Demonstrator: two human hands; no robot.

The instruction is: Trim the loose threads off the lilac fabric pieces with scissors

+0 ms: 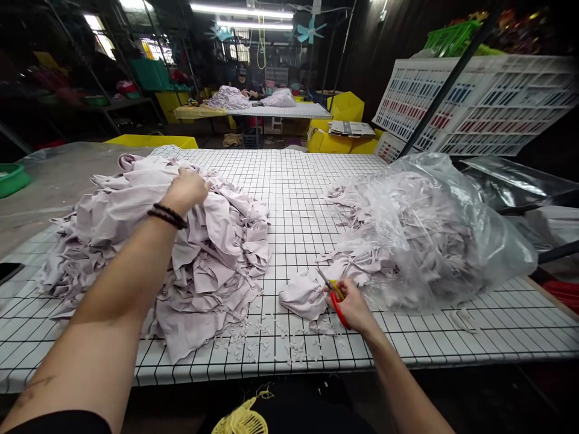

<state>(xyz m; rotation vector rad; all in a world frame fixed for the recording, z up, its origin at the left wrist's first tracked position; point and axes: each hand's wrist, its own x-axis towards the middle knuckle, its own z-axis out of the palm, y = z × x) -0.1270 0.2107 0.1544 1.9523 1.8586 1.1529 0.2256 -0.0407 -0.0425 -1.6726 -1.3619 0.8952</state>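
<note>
My left hand (186,190) reaches far out onto the top of a big heap of pale lilac fabric pieces (208,253) at the left of the gridded table (298,181); its fingers curl down into the cloth. Black bands circle that wrist. My right hand (350,304) rests near the table's front edge, closed round small red-handled scissors (335,295) with the blades pointing up left. A single lilac piece (303,295) lies just left of that hand. Small fabric snippings (275,343) are scattered along the front edge.
A large clear plastic bag (434,241) stuffed with the same lilac pieces lies at the right. A green basin (12,178) sits far left. White crates (479,102) and yellow bins (339,141) stand behind. Another person works at a far table (253,110).
</note>
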